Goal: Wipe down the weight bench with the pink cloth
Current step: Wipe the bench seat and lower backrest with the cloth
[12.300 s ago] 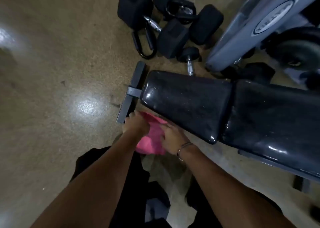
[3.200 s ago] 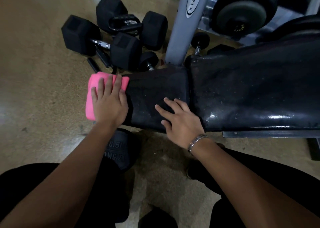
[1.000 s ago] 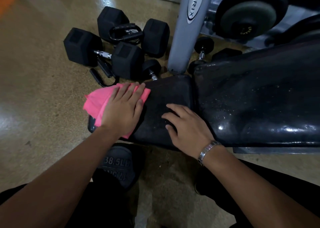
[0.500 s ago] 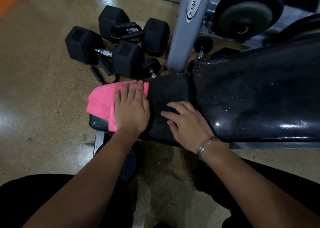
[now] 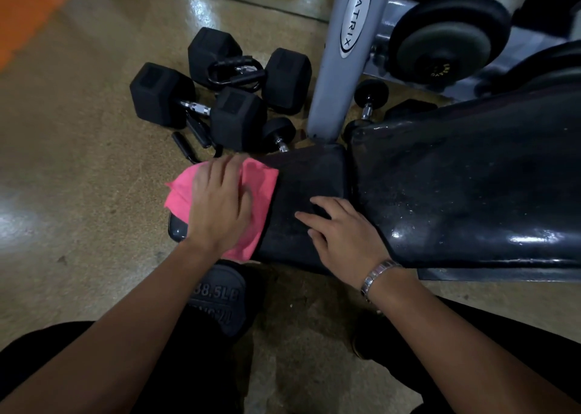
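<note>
My left hand (image 5: 220, 206) lies flat on the bright pink cloth (image 5: 259, 190), palm down, fingers straight and close together, pointing toward 12 o'clock. The hand is a little blurred. The cloth is spread over the 9 o'clock end of the black padded weight bench (image 5: 471, 193). It drapes over that end's edge, and pink shows around my hand at 9, 3 and 6 o'clock.

My right hand (image 5: 342, 231) rests on the same small seat pad (image 5: 311, 187), at 3 o'clock from the cloth and apart from it. Its fingers are straight and spread, pointing toward 10 o'clock, holding nothing. A silver metal bracelet (image 5: 379, 275) sits on that wrist. At 3 o'clock from my right hand the long back pad shines with wet glints.

On the speckled tan floor (image 5: 78, 162), at 12 o'clock from the cloth, lie black hexagonal rubber dumbbells (image 5: 195, 108). A grey upright metal post (image 5: 339, 52) marked MATRIX stands at 1 o'clock. Below my left wrist, at 6 o'clock, lies a dark weight (image 5: 220, 297) stamped 38.5LB.
</note>
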{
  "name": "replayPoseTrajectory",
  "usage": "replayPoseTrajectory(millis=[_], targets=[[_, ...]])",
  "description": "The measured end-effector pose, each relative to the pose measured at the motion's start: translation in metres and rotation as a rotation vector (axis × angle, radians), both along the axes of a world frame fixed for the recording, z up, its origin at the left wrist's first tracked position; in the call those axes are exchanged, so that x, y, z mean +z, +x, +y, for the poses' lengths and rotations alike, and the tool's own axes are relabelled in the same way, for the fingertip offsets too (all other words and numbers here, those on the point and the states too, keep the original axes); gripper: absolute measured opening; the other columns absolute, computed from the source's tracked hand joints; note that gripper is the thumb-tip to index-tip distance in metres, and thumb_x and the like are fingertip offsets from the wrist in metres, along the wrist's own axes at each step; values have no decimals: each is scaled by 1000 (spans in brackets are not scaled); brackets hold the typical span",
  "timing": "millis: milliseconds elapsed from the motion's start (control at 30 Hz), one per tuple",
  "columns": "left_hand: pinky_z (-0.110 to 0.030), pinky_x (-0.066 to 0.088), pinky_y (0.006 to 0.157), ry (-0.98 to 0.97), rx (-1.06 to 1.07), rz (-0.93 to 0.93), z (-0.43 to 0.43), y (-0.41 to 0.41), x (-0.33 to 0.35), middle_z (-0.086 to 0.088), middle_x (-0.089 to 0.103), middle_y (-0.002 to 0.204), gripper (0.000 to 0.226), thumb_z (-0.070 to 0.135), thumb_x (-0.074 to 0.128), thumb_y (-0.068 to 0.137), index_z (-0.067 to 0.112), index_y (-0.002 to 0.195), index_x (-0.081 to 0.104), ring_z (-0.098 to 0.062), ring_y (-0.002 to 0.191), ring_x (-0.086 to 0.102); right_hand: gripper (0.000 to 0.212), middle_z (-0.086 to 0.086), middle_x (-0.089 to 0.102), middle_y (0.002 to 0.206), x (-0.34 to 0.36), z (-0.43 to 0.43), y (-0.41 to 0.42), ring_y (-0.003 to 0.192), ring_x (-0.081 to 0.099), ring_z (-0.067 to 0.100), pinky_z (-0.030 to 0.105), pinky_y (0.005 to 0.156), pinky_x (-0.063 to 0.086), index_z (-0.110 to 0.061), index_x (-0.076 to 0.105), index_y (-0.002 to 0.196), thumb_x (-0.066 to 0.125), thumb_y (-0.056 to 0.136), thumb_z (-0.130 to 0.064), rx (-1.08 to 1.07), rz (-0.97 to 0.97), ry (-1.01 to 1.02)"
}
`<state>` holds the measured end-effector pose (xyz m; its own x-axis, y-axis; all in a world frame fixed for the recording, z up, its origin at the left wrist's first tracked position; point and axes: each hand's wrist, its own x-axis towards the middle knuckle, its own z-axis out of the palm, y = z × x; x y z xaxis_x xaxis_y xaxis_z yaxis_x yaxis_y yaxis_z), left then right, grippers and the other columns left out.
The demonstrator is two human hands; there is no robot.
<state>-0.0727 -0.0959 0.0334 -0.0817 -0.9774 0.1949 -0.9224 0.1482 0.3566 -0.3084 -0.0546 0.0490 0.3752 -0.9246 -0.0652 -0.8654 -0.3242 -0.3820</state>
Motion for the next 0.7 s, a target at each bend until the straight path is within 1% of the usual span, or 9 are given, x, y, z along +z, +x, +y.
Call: replayPoseTrajectory(millis=[100,200,267,367,433,533,600,667,700], targets=[[-47,39,99,17,-17,-55,15,-7,-3,-10,58,121,35,31,49,92,13,121,60,-35,113,52,37,-1,51,139,-2,0,1,128,44,20,42,96,51,-30,63,129,57,94,-21,-17,-10,-9],[-47,39,105,20,-58,-79,28,-17,-15,-9,59,124,43,44,57,94,14,126,61,-33,116,52,37,-1,50,140,-3,1,0,129,44,20,42,97,50,-30,62,130,57,94,-21,-10,-10,-16],[-47,40,104,-7,-19,-70,25,-19,-20,-10,61,121,38,37,55,96,11,123,62,-36,113,53,38,0,50,140,-3,2,0,130,43,20,41,98,50,-30,61,131,56,94,-21,-6,-9,-13],[-47,42,93,-53,66,-7,15,-20,-20,-10,65,112,27,19,48,95,8,113,65,-37,102,54,38,0,51,140,-2,2,-1,130,43,20,40,98,50,-30,61,131,57,94,-21,-9,-4,-20],[-48,43,90,-78,52,34,25,-24,-22,-10,65,111,25,15,47,96,7,111,65,-37,99,54,38,0,51,141,-2,2,-2,131,43,20,40,99,49,-30,61,131,56,94,-21,-9,-3,-19],[-51,44,99,-87,-65,36,58,-26,-32,-8,66,117,24,13,48,101,6,116,66,-38,107,56,40,0,50,142,-5,3,-1,133,42,21,40,103,47,-31,61,131,56,93,-21,-10,-6,-23],[-49,42,103,-79,-133,23,54,-19,-33,-5,65,121,24,18,50,101,10,119,65,-37,112,57,40,0,50,143,-5,3,-1,133,42,21,40,104,46,-31,61,132,55,93,-22,-9,-3,-26],[-47,37,108,-25,-105,-18,34,-15,-29,-3,61,127,29,28,52,99,16,124,62,-35,123,52,40,-1,48,145,-5,2,-2,135,40,19,38,107,43,-33,59,134,53,95,-23,2,8,-17],[-49,32,113,2,-65,-38,24,-16,-27,-3,59,132,33,33,53,98,18,127,60,-35,131,48,40,-1,47,146,-4,2,-2,135,39,19,37,107,43,-33,58,134,52,96,-24,7,13,-15]])
